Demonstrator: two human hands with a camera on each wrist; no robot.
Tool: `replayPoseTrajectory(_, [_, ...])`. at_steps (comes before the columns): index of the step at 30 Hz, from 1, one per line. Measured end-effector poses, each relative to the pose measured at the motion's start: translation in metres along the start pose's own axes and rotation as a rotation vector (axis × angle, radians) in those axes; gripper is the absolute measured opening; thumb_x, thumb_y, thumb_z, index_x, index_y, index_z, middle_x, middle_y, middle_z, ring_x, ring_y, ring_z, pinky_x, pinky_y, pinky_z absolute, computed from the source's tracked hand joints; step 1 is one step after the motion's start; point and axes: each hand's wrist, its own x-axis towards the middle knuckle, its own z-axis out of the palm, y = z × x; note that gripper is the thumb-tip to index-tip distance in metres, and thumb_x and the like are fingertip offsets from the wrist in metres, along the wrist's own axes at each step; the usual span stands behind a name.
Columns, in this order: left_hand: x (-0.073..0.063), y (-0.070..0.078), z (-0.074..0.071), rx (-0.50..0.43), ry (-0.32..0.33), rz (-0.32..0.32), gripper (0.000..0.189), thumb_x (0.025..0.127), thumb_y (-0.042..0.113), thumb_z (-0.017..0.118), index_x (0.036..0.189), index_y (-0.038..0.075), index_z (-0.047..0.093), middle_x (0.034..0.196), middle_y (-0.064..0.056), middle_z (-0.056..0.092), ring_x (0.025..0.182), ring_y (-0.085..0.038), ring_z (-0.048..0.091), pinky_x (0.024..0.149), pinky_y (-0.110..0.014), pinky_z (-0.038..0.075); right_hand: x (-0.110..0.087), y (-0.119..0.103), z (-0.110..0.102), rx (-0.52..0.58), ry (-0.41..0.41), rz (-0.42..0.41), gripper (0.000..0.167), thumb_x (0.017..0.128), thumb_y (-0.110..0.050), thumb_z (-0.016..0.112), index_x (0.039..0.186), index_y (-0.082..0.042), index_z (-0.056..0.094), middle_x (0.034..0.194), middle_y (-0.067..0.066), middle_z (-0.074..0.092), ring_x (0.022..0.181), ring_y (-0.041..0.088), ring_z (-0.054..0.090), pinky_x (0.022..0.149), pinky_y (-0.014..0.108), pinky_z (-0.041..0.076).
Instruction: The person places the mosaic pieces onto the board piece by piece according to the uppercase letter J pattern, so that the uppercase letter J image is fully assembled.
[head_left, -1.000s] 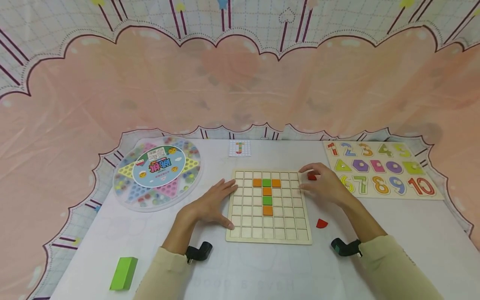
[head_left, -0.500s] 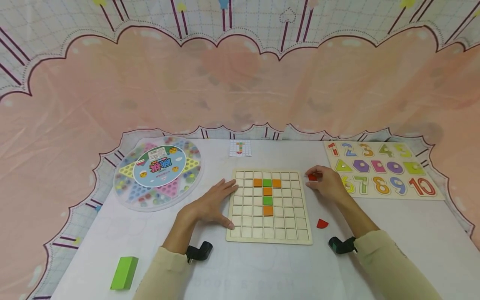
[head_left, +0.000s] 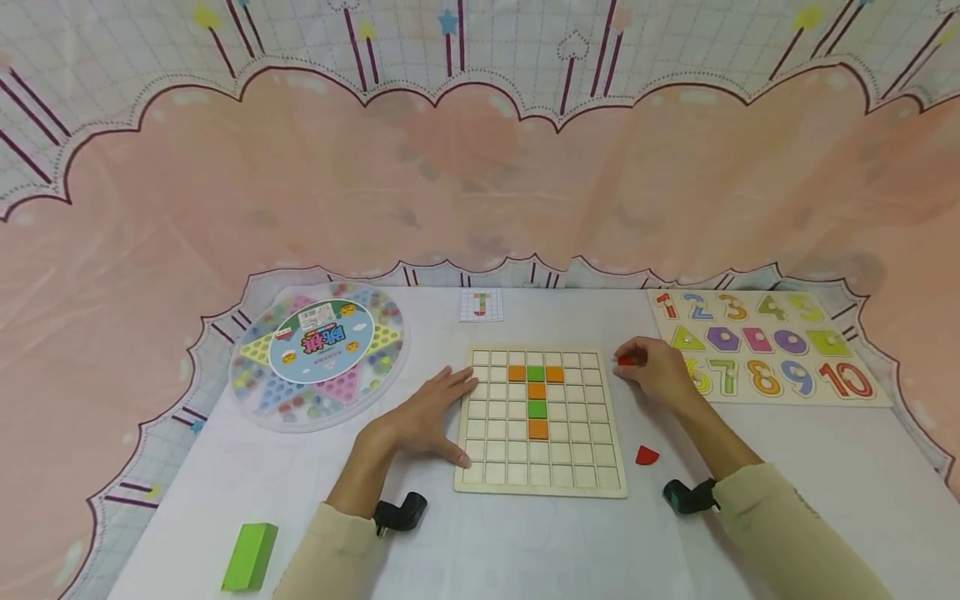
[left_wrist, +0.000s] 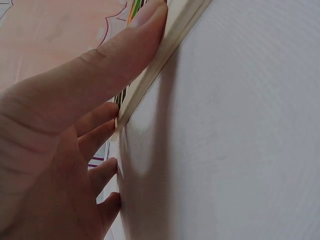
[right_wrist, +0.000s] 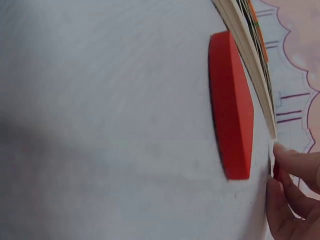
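A pale wooden grid board (head_left: 540, 489) lies in front of me in the head view. Orange and green square tiles (head_left: 537, 409) sit in its cells in a T shape. My left hand (head_left: 423, 417) rests on the board's left edge, fingers spread; in the left wrist view its thumb (left_wrist: 110, 57) lies along the rim. Right of the board, my right hand (head_left: 656, 371) pinches a small red piece (head_left: 626, 361), mostly hidden by the fingers. A second red piece (head_left: 647, 456), a quarter circle, lies nearer me; the right wrist view shows this red piece (right_wrist: 231, 107) close up.
A small card (head_left: 482, 306) with a coloured grid pattern lies behind the board. At the back left is a round Chinese checkers set (head_left: 318, 350), at the back right a number-and-shape puzzle board (head_left: 750, 392). A green block (head_left: 249, 557) stands at the front left.
My right hand has moved off the board's right edge, slightly rightward, and its fingers have closed on the red piece. The left hand stays on the board. The head view has tilted up slightly.
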Motion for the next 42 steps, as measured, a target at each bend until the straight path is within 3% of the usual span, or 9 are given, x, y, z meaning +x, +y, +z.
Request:
replayPoseTrajectory(4, [0.0, 0.0, -0.001, 0.003, 0.002, -0.002, 0.117, 0.067, 0.034, 0.096, 0.16, 0.007, 0.031, 0.173, -0.008, 0.019, 0.162, -0.038, 0.004, 0.13, -0.062, 0.013, -0.003, -0.006, -0.007, 0.024, -0.029, 0.044, 0.023, 0.094, -0.015, 0.073, 0.114, -0.005, 0.07, 0.116, 0.016, 0.071, 0.106, 0.029, 0.064, 0.086, 0.032, 0.054])
replayPoseTrajectory(9, [0.0, 0.001, -0.002, 0.013, -0.003, -0.012, 0.117, 0.068, 0.035, 0.095, 0.161, 0.008, 0.03, 0.174, -0.007, 0.018, 0.162, -0.038, 0.004, 0.13, -0.061, 0.013, -0.007, -0.016, -0.016, 0.061, -0.071, 0.078, 0.022, 0.097, -0.018, 0.07, 0.114, -0.005, 0.073, 0.121, 0.019, 0.068, 0.093, 0.023, 0.067, 0.072, 0.024, 0.058])
replayPoseTrajectory(21, [0.002, 0.0, -0.003, 0.024, -0.004, 0.001, 0.117, 0.068, 0.036, 0.095, 0.161, 0.008, 0.029, 0.174, -0.007, 0.017, 0.162, -0.037, 0.004, 0.131, -0.06, 0.012, -0.014, -0.031, -0.017, 0.092, -0.116, 0.013, 0.03, 0.094, -0.021, 0.074, 0.12, -0.007, 0.075, 0.125, 0.017, 0.071, 0.085, 0.022, 0.066, 0.071, 0.023, 0.06])
replayPoseTrajectory(27, [0.001, 0.0, -0.003, 0.016, -0.002, 0.003, 0.117, 0.068, 0.036, 0.095, 0.161, 0.007, 0.03, 0.174, -0.008, 0.017, 0.162, -0.039, 0.004, 0.13, -0.062, 0.013, -0.021, -0.037, -0.013, 0.185, -0.194, 0.013, 0.037, 0.095, -0.023, 0.073, 0.128, -0.006, 0.071, 0.125, 0.017, 0.071, 0.091, 0.021, 0.071, 0.078, 0.02, 0.06])
replayPoseTrajectory(34, [0.001, -0.001, -0.002, 0.025, -0.005, -0.002, 0.117, 0.068, 0.037, 0.095, 0.161, 0.007, 0.031, 0.174, -0.008, 0.018, 0.162, -0.039, 0.005, 0.13, -0.061, 0.014, -0.032, -0.04, -0.006, 0.219, -0.242, -0.063, 0.037, 0.096, -0.019, 0.07, 0.132, -0.009, 0.068, 0.137, 0.013, 0.066, 0.112, 0.026, 0.066, 0.084, 0.012, 0.055])
replayPoseTrajectory(37, [0.001, -0.001, -0.002, 0.027, -0.005, 0.0, 0.116, 0.068, 0.037, 0.095, 0.161, 0.007, 0.031, 0.174, -0.008, 0.018, 0.162, -0.039, 0.005, 0.13, -0.061, 0.014, -0.036, -0.041, -0.003, 0.21, -0.255, -0.082, 0.038, 0.096, -0.019, 0.07, 0.133, -0.01, 0.069, 0.138, 0.012, 0.066, 0.117, 0.026, 0.064, 0.091, 0.017, 0.056])
replayPoseTrajectory(42, [-0.001, 0.001, -0.002, 0.026, -0.007, -0.003, 0.116, 0.068, 0.037, 0.095, 0.161, 0.008, 0.031, 0.174, -0.007, 0.017, 0.162, -0.038, 0.004, 0.13, -0.06, 0.014, -0.042, -0.046, 0.005, 0.197, -0.282, -0.083, 0.036, 0.095, -0.02, 0.071, 0.13, -0.013, 0.071, 0.133, 0.009, 0.068, 0.112, 0.023, 0.065, 0.099, 0.031, 0.057])
